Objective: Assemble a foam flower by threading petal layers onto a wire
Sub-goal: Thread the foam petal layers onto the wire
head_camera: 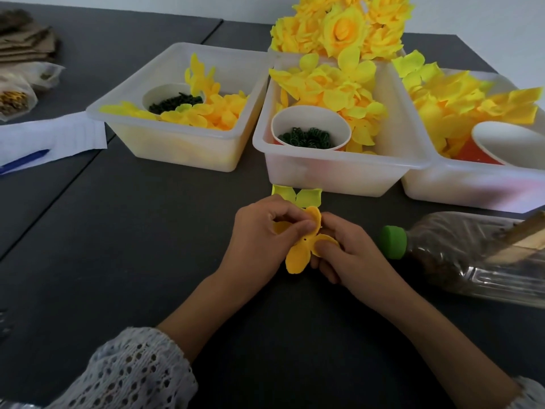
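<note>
An orange-yellow foam petal layer (pixel 298 255) with a small hole near its centre is held over the dark table, close to the front of the middle bin. My left hand (pixel 259 246) pinches its upper left petals. My right hand (pixel 351 258) pinches a petal on its right side. A paler yellow-green petal layer (pixel 298 195) lies on the table just beyond my fingers. No wire shows; my hands may hide it.
Three translucent bins (pixel 339 169) of yellow petals stand behind, two holding paper cups of dark green rings (pixel 305 137). Finished yellow flowers (pixel 342 28) are piled at the back. A plastic bottle with a green cap (pixel 393 242) lies at right. Paper and a blue pen (pixel 25 160) lie at left.
</note>
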